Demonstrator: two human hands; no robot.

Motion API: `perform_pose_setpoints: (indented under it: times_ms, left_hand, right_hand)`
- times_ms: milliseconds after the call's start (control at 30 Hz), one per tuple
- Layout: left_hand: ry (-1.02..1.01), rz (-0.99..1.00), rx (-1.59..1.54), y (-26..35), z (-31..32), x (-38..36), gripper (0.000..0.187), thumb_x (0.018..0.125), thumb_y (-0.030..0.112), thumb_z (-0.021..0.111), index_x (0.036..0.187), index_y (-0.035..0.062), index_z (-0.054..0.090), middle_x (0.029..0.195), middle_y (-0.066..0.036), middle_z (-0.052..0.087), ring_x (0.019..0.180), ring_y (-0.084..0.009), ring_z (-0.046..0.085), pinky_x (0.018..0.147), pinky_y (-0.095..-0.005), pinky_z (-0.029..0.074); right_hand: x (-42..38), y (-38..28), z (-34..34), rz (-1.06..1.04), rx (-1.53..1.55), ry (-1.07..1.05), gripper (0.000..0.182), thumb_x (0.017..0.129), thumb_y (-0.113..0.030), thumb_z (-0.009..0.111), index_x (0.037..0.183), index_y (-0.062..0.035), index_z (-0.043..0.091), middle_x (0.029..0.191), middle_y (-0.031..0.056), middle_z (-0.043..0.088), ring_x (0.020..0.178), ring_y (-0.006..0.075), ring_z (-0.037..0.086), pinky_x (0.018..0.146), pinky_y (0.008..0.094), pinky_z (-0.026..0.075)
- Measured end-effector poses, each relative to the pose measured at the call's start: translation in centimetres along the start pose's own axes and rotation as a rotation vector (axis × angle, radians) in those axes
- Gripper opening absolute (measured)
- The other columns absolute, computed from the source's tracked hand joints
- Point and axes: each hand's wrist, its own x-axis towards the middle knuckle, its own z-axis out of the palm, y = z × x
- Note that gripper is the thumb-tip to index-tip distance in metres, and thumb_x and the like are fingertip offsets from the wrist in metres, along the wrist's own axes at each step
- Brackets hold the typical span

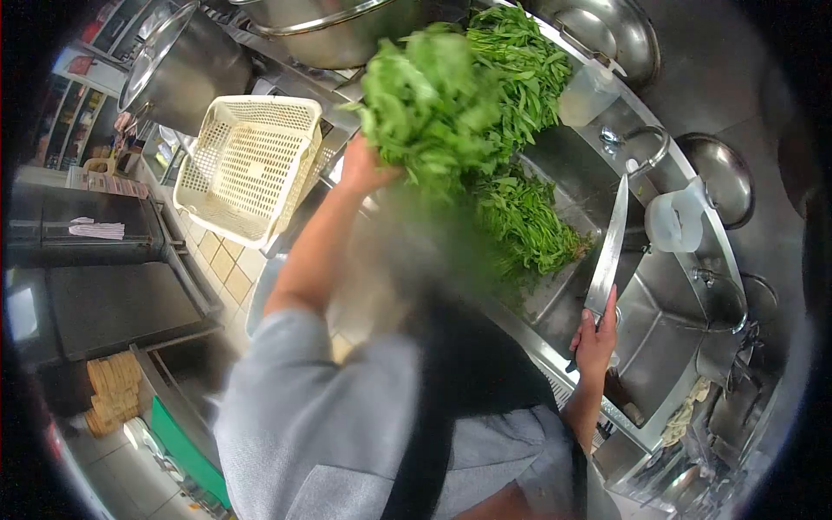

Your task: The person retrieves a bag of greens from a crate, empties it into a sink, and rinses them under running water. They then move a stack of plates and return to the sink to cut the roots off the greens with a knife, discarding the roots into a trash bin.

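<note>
A large bunch of leafy greens (425,108), blurred by motion, is gripped by my left hand (366,166) at its lower left side. My right hand (595,338) is closed round the handle of a long knife (611,247), whose blade points up and away over the sink divider. More greens (524,74) lie at the back of the sink area, and another pile (529,225) rests in the left sink basin (568,186). To the left of my left hand stands a cream perforated basket (253,165).
Big steel pots (182,74) stand at the back left. A white plastic container (674,221) sits by the faucet (650,156). Beside the left basin is a second basin (659,347). Steel lids (718,178) lean behind the sink. A green board (186,451) is at lower left.
</note>
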Motion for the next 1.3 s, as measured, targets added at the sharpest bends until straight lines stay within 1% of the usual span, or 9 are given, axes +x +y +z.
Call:
perform_pose_setpoints:
  times_ms: [100, 233, 333, 400, 533, 800, 967, 1233, 1300]
  left_hand:
    - [-0.079, 0.406, 0.295, -0.9, -0.7, 2.7, 0.086, 0.065, 0.017, 0.084, 0.142, 0.0176, 0.046, 0.137, -0.014, 0.055, 0.131, -0.0329, 0.048, 0.114, -0.0445, 0.034]
    - [-0.235, 0.652, 0.634, -1.4, 0.7, 4.9, 0.076, 0.08, 0.006, 0.065, 0.148, 0.0239, 0.038, 0.141, -0.012, 0.053, 0.136, -0.03, 0.044, 0.116, -0.0523, 0.029]
    - [-0.242, 0.712, 0.676, 0.5, 0.9, 8.6, 0.082, 0.076, 0.002, 0.068, 0.15, 0.0218, 0.037, 0.14, -0.016, 0.052, 0.134, -0.0347, 0.045, 0.113, -0.0539, 0.033]
    - [-0.26, 0.699, 0.695, 1.3, 2.6, 11.8, 0.081, 0.08, -0.001, 0.064, 0.151, 0.0246, 0.035, 0.146, -0.012, 0.048, 0.138, -0.0324, 0.041, 0.115, -0.055, 0.032]
    - [-0.277, 0.594, 0.842, 3.1, 5.2, 15.0, 0.078, 0.091, 0.008, 0.055, 0.155, 0.0381, 0.024, 0.153, -0.003, 0.041, 0.141, -0.0245, 0.039, 0.112, -0.0543, 0.033]
    - [-0.339, 0.561, 1.058, 4.3, 3.8, 14.0, 0.09, 0.089, 0.006, 0.058, 0.158, 0.0386, 0.01, 0.156, -0.003, 0.036, 0.145, -0.0292, 0.032, 0.118, -0.0594, 0.022]
    - [-0.243, 0.509, 0.929, 4.3, 1.5, 12.1, 0.132, 0.063, 0.02, 0.09, 0.159, 0.0374, 0.001, 0.164, -0.016, 0.019, 0.15, -0.0455, 0.014, 0.118, -0.0628, 0.017]
    - [-0.176, 0.521, 0.196, 14.2, 0.6, 1.8, 0.124, 0.062, 0.037, 0.092, 0.159, 0.0219, 0.017, 0.158, -0.031, 0.02, 0.146, -0.0508, 0.017, 0.117, -0.0615, 0.02]
    - [0.089, 0.205, 0.082, 14.3, 3.1, -0.7, 0.123, 0.063, 0.05, 0.09, 0.157, 0.0118, 0.02, 0.154, -0.039, 0.015, 0.144, -0.0548, 0.017, 0.116, -0.0623, 0.02]
  right_hand:
    - [-0.6, -0.3, 1.8, -0.005, -0.054, 0.016, 0.069, 0.098, -0.003, 0.052, 0.159, -0.0167, 0.022, 0.085, 0.0033, 0.056, 0.049, 0.0052, 0.044, 0.041, 0.0225, 0.041]
    - [-1.8, -0.7, 3.3, -0.004, -0.044, 0.046, 0.072, 0.095, 0.003, 0.049, 0.159, -0.0151, 0.022, 0.076, 0.0007, 0.059, 0.05, 0.0053, 0.043, 0.044, 0.0231, 0.04]
    - [-2.8, 0.2, 3.6, -0.012, -0.035, 0.066, 0.072, 0.094, 0.004, 0.049, 0.159, -0.0119, 0.022, 0.096, 0.0067, 0.065, 0.051, 0.0052, 0.044, 0.045, 0.0223, 0.04]
    - [-3.3, -0.5, 3.9, 0.087, -0.081, 0.074, 0.072, 0.092, 0.005, 0.05, 0.158, -0.0107, 0.024, 0.114, 0.0107, 0.065, 0.053, 0.0069, 0.046, 0.047, 0.023, 0.042]
    - [-3.4, 0.7, 4.2, -0.111, -0.295, 0.159, 0.07, 0.091, 0.005, 0.05, 0.156, -0.0097, 0.028, 0.096, 0.0081, 0.066, 0.055, 0.0099, 0.05, 0.049, 0.0258, 0.044]
    - [-4.5, -0.1, 4.5, 0.041, -0.054, 0.117, 0.068, 0.095, -0.001, 0.053, 0.157, -0.0159, 0.029, 0.067, -0.0033, 0.052, 0.053, 0.0037, 0.042, 0.047, 0.0227, 0.04]
    - [-5.0, 1.8, 2.2, 0.098, -0.063, 0.124, 0.069, 0.095, -0.001, 0.053, 0.157, -0.0144, 0.027, 0.064, -0.0029, 0.05, 0.049, 0.0044, 0.041, 0.044, 0.0228, 0.038]
    - [-4.9, 4.5, -2.0, 0.173, -0.016, 0.145, 0.068, 0.095, -0.001, 0.052, 0.157, -0.0146, 0.029, 0.065, -0.001, 0.051, 0.05, 0.0061, 0.044, 0.045, 0.0246, 0.041]
    - [-4.4, 5.4, -3.4, 0.165, 0.0, 0.15, 0.068, 0.095, 0.0, 0.052, 0.157, -0.0145, 0.029, 0.066, -0.001, 0.051, 0.05, 0.0062, 0.043, 0.045, 0.0245, 0.041]
